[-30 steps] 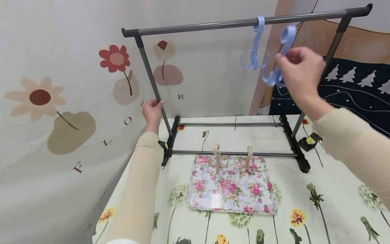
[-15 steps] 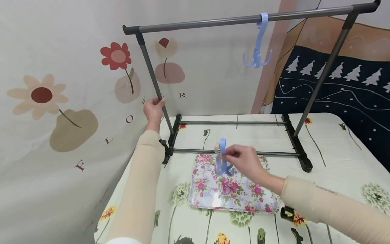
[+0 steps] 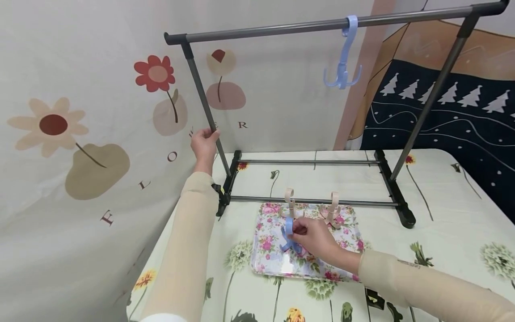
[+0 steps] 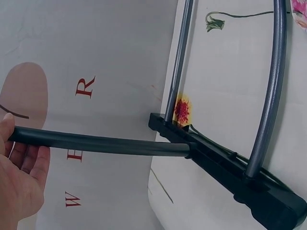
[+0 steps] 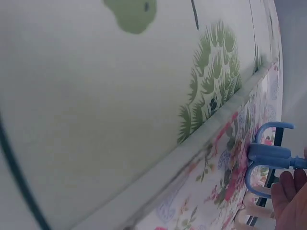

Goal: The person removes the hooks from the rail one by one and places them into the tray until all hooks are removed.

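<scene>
My left hand (image 3: 204, 146) grips the left upright of a dark grey metal rack (image 3: 265, 31), thumb and fingers curled round the tube (image 4: 100, 143). Over the floral tray (image 3: 269, 264), my right hand (image 3: 315, 237) pinches a blue multi-prong hook (image 3: 289, 235) by its upper stem. In the right wrist view the blue hook's prongs (image 5: 269, 151) stand right at the tray's surface. A second blue hook (image 3: 343, 58) hangs from the rack's top bar. Two beige hooks (image 3: 289, 201) (image 3: 333, 208) stand on the tray's far part, just beyond my right hand.
The rack's black feet (image 3: 396, 197) rest on a flower-printed tablecloth (image 3: 454, 250). Two low crossbars (image 3: 322, 202) run between them, the nearer one close behind the tray. A pale printed curtain (image 3: 100, 80) hangs at the left and back, and a dark tree-printed cloth (image 3: 454, 120) at the right.
My right hand has carried the blue hook from beside the top bar down to the tray, left of where it was. My left hand keeps its grip on the upright.
</scene>
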The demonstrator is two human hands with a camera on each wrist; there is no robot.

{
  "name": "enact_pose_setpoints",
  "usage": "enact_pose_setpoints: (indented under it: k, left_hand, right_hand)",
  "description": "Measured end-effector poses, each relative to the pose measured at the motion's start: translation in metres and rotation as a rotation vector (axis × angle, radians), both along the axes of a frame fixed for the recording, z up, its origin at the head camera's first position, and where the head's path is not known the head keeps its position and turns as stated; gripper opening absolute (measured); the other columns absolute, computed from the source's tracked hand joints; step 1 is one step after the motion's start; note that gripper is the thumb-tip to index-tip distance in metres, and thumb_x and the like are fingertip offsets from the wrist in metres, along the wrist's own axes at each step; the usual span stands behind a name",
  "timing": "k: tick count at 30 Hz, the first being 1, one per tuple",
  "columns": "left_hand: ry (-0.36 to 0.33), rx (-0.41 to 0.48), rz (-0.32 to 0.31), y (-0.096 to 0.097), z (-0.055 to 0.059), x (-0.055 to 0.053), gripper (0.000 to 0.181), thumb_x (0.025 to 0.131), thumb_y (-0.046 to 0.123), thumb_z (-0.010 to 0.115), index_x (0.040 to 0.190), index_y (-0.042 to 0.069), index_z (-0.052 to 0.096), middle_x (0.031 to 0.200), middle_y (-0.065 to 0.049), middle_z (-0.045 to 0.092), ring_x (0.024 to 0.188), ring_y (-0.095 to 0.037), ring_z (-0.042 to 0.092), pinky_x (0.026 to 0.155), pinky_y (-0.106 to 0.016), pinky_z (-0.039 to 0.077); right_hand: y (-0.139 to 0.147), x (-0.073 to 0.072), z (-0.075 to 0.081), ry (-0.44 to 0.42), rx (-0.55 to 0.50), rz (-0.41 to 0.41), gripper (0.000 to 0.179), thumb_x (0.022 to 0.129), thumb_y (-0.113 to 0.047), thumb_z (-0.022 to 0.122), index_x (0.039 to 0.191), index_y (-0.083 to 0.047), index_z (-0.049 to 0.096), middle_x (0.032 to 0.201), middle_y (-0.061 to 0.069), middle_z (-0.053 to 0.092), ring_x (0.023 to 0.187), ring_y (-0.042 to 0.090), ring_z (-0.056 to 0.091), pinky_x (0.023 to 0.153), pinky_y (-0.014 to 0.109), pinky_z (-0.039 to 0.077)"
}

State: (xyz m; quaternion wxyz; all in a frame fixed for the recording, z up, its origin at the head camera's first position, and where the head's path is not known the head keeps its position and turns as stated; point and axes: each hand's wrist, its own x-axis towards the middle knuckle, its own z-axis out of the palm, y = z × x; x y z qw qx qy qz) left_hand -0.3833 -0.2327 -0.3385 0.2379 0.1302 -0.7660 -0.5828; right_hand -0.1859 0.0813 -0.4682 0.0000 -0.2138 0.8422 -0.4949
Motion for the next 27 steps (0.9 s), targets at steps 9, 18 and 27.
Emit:
enact_pose_setpoints:
  k: [9, 18, 27]
  left_hand:
    - [-0.006, -0.002, 0.004, 0.001, 0.001, 0.003, 0.029, 0.095, 0.025, 0.069, 0.116, 0.004, 0.067, 0.115, -0.009, 0.067, 0.109, -0.022, 0.060, 0.098, -0.037, 0.043]
    - [-0.008, -0.013, -0.004, 0.000, 0.002, 0.007, 0.029, 0.096, 0.025, 0.068, 0.117, 0.005, 0.067, 0.115, -0.009, 0.067, 0.111, -0.021, 0.059, 0.099, -0.036, 0.043]
    - [0.008, 0.003, -0.014, 0.003, 0.002, 0.007, 0.027, 0.096, 0.024, 0.069, 0.115, 0.004, 0.068, 0.113, -0.009, 0.067, 0.109, -0.022, 0.059, 0.098, -0.037, 0.044]
  right_hand:
    - [0.030, -0.004, 0.049, 0.076, 0.015, 0.005, 0.026, 0.085, 0.006, 0.069, 0.110, 0.000, 0.068, 0.103, 0.011, 0.071, 0.093, 0.023, 0.068, 0.080, 0.026, 0.055]
    - [0.073, -0.077, 0.184, 0.325, -0.190, -0.428, 0.026, 0.095, -0.022, 0.069, 0.112, -0.003, 0.070, 0.099, 0.004, 0.069, 0.084, 0.012, 0.060, 0.071, 0.016, 0.049]
    - [0.091, -0.123, 0.259, 0.295, -0.305, -0.592, 0.036, 0.095, -0.033, 0.067, 0.124, -0.011, 0.067, 0.109, -0.002, 0.064, 0.098, 0.006, 0.056, 0.087, 0.020, 0.047]
